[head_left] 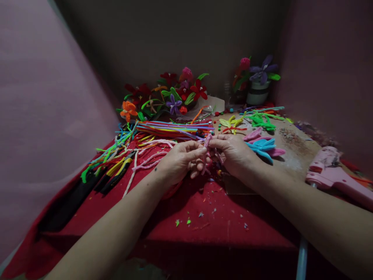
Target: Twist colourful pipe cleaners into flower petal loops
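My left hand (pixel 185 158) and my right hand (pixel 229 149) meet over the middle of the red-covered table, both with fingers closed. Between them is a pink pipe cleaner (pixel 208 142), bent into a narrow loop at the top, with ends hanging down among the fingers. Each hand pinches part of it; the fingers hide some of its length. Just left of my left hand lie loose pale pink pipe cleaners (pixel 151 158). Beyond my right hand, blue petal shapes (pixel 262 146) rest on pink petal shapes (pixel 276 152).
A pink glue gun (pixel 335 175) lies at the right, its blue stick hanging past the edge. Yellow-and-black pliers (pixel 116 171) lie left. Pipe cleaner bundles (pixel 175 127), finished flowers (pixel 175 97) and a flower pot (pixel 258 93) stand behind. A board (pixel 294 155) covers the right side.
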{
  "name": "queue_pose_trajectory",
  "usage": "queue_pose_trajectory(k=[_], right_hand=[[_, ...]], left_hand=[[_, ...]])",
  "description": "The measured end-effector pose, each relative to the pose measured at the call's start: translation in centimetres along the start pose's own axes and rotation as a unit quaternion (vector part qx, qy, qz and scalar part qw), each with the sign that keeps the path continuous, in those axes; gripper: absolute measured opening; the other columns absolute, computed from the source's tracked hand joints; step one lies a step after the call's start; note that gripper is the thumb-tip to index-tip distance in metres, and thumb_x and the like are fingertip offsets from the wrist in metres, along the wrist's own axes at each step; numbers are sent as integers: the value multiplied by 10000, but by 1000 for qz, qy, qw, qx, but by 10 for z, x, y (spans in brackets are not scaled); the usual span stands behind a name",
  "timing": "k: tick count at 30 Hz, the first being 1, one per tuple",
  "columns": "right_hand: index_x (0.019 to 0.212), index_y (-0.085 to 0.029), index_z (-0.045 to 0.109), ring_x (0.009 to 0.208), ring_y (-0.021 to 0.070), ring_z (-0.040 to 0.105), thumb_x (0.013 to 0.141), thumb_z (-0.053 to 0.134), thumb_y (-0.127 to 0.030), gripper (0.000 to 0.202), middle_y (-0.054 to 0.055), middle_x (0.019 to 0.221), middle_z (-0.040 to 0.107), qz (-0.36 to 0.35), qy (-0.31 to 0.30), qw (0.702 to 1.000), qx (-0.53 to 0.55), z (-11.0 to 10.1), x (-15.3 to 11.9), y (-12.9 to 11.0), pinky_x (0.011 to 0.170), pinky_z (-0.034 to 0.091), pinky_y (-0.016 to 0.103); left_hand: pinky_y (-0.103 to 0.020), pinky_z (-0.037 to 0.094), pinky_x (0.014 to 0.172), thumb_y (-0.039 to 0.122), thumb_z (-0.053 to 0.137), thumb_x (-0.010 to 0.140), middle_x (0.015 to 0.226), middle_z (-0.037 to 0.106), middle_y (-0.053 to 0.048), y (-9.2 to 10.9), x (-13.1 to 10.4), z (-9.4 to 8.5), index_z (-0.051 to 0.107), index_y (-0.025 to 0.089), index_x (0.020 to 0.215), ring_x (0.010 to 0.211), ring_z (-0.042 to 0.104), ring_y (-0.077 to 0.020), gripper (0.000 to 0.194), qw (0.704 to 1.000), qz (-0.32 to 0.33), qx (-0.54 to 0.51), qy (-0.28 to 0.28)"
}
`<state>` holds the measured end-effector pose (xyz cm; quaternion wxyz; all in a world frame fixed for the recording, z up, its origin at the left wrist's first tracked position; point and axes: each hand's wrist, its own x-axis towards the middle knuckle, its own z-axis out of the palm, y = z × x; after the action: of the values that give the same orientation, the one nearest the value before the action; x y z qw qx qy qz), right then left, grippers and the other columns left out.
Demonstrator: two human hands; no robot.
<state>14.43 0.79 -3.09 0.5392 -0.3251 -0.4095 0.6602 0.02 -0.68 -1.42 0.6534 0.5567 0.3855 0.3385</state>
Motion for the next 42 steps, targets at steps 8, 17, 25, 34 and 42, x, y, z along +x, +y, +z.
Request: queue_pose_trajectory(k=[8, 17, 25, 34, 42], right_hand=[[609, -134, 588, 444, 65, 428, 640, 649, -251, 135, -13, 528, 546, -56, 20, 997, -58, -2, -1, -3, 435, 295, 219], [605, -139, 587, 469, 79, 466, 653, 670, -251, 147, -9, 515, 547, -47, -11, 999, -3, -4, 4, 2, 481, 350, 229], [629, -138, 587, 454, 63, 431, 608, 693, -209, 129, -20, 534, 540, -70, -5, 998, -7, -3, 2, -1, 450, 317, 223], [607, -133, 591, 485, 82, 499, 556, 660, -84, 100, -11, 522, 569, -11, -7, 998, 64, -2, 3, -2, 486, 370, 225], [699, -143, 583, 519, 84, 539, 523, 707, -92, 222, -24, 596, 592, -32, 1, 996, 83, 0, 3, -4, 508, 418, 224]], left_hand=[[-154, 249, 345, 305, 497, 809, 551, 483, 47, 2, 0, 7, 478, 151, 712, 371, 368, -23, 182, 981, 59, 166, 80], [-149, 250, 358, 275, 452, 822, 544, 473, 55, 3, 0, 9, 461, 165, 712, 367, 357, -23, 155, 979, 63, 160, 107], [-154, 216, 332, 278, 518, 791, 594, 525, 32, 5, -3, 5, 490, 156, 771, 358, 381, -22, 127, 992, 49, 102, 51], [-147, 203, 320, 263, 463, 812, 485, 456, 66, 7, -3, 8, 443, 172, 683, 320, 340, -22, 159, 982, 30, 180, 51], [-148, 232, 316, 261, 503, 790, 561, 513, 50, 7, -5, 8, 465, 169, 723, 334, 388, -25, 121, 992, 35, 106, 57]])
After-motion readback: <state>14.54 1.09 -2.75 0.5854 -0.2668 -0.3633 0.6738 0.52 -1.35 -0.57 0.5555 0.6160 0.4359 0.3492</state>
